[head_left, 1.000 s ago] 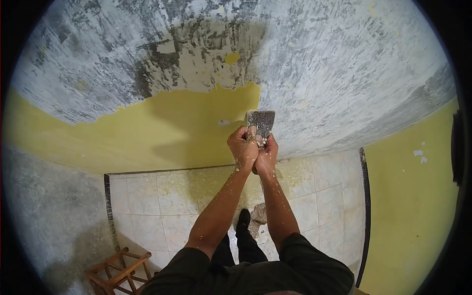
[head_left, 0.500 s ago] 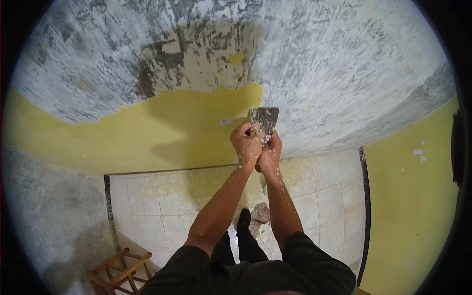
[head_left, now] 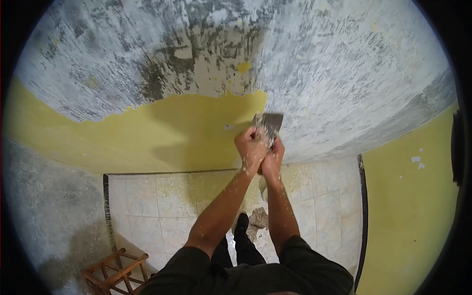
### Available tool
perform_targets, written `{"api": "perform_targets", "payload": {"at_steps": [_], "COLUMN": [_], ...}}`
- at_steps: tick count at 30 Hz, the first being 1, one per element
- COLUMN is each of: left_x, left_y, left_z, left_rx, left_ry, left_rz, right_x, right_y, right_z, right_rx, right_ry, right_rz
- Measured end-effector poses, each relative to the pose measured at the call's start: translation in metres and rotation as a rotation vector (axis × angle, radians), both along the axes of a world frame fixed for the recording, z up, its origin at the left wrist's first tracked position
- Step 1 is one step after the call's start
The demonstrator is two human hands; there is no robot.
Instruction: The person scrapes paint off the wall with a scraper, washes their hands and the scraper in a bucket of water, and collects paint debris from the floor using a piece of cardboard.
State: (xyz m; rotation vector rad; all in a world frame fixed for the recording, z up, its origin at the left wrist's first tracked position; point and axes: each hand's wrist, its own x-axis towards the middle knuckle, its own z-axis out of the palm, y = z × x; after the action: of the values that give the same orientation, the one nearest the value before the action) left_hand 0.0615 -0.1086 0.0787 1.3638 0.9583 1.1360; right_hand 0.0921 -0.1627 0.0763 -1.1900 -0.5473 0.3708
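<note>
Both my hands are closed around a paint scraper with a wide, dark flat blade; its handle is hidden in my grip. My left hand is on the left side and my right hand is close beside it, the two touching. The blade is at the wall, by the right edge of the remaining yellow paint. Above and to the right is the scraped wall, patchy grey and white. Pale flakes stick to my hands and forearms.
A wooden stool stands at the lower left. Yellow and white flakes litter the tiled floor along the wall. A crumpled brown piece lies by my foot. Another yellow wall rises on the right.
My hands and the scraper have shifted slightly down and to the right in view. The wall picture has also shifted a little as my head moved. The grip is the same.
</note>
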Motion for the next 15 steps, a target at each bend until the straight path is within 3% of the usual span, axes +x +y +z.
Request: {"api": "perform_targets", "payload": {"at_steps": [2,6,7,8,10,12,15], "left_x": [0.006,-0.002,-0.003,0.001,0.004,0.005,-0.004], "left_y": [0.004,-0.004,-0.007,0.0,0.002,0.0,-0.001], "left_z": [0.024,-0.009,-0.009,-0.01,-0.005,-0.005,-0.002], "left_rx": [-0.059,0.006,-0.146,-0.139,0.014,-0.025,0.129], "left_ry": [-0.181,-0.043,-0.043,-0.045,-0.046,-0.123,0.064], "left_rz": [-0.052,0.012,-0.022,-0.021,-0.058,-0.053,-0.009], "right_x": [0.002,-0.004,-0.005,-0.005,0.001,0.002,-0.008], "right_y": [-0.008,-0.01,-0.009,-0.007,-0.006,-0.006,-0.008], "right_z": [0.01,0.002,-0.001,-0.005,-0.005,0.001,0.002], "right_rx": [-0.088,-0.08,-0.082,-0.09,-0.03,-0.066,-0.094], "right_ry": [-0.021,0.008,0.052,0.102,0.111,0.131,0.144], "right_rz": [0.031,0.037,0.034,0.028,0.065,0.084,0.053]}}
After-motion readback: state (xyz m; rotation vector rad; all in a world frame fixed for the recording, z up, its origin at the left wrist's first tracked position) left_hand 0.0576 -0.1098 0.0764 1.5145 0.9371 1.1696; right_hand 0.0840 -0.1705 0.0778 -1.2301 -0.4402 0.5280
